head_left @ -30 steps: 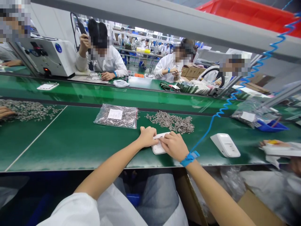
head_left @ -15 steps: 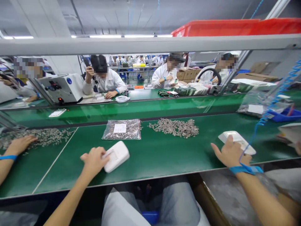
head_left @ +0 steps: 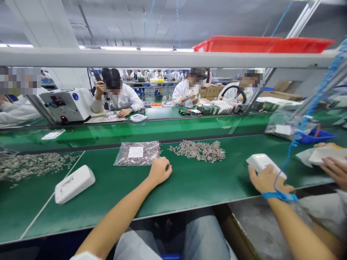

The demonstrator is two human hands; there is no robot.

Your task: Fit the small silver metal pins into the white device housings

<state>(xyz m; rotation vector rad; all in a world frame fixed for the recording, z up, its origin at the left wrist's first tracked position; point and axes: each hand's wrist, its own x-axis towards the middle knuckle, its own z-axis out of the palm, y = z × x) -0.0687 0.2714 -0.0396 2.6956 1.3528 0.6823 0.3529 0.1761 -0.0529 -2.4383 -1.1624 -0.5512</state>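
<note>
My left hand (head_left: 159,170) rests on the green belt with its fingers curled in and nothing visible in them, just below a clear bag of small metal parts (head_left: 137,153). My right hand (head_left: 266,178), with a blue wrist strap, grips a white plastic housing (head_left: 262,162) at the right of the belt. Another white housing (head_left: 75,183) lies alone on the belt at the left. A loose heap of small metal parts (head_left: 199,150) lies beyond my hands.
A second heap of metal parts (head_left: 32,165) spreads at the far left. A neighbour's hand (head_left: 336,169) holds a white piece at the right edge. Across the green conveyor (head_left: 162,128) sit several people in white coats, beside a white machine (head_left: 66,104). A red bin (head_left: 260,44) sits on the overhead rail.
My left hand let go of the white housing, which now lies farther left, and the hand moved right toward the bag. My right hand closed on the housing at the right.
</note>
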